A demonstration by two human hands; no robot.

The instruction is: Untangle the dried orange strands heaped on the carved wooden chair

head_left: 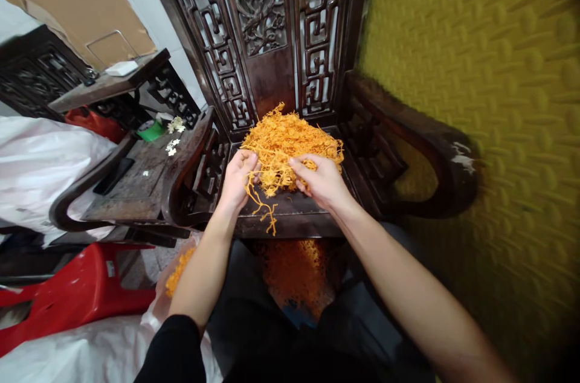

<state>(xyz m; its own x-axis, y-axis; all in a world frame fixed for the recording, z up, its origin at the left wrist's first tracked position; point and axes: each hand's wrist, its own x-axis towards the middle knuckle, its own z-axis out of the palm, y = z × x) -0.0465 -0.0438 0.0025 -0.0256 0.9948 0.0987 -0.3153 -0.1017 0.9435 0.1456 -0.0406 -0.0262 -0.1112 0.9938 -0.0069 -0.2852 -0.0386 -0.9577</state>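
Left hand (236,180) and right hand (321,180) pinch orange strands (290,141) on carved chair (294,220).

Between the left grip (236,180) and the right grip (322,180) lies a heap of orange-yellow strands (290,141), with a few darker orange ones dangling below the left grip. Behind both grips the carved chair (267,32) is dark brown, with fretwork and a flower panel. Right of the right grip the wall (489,69) is mustard yellow with raised dots. Far left of the left grip, a stool (77,298) is bright red.
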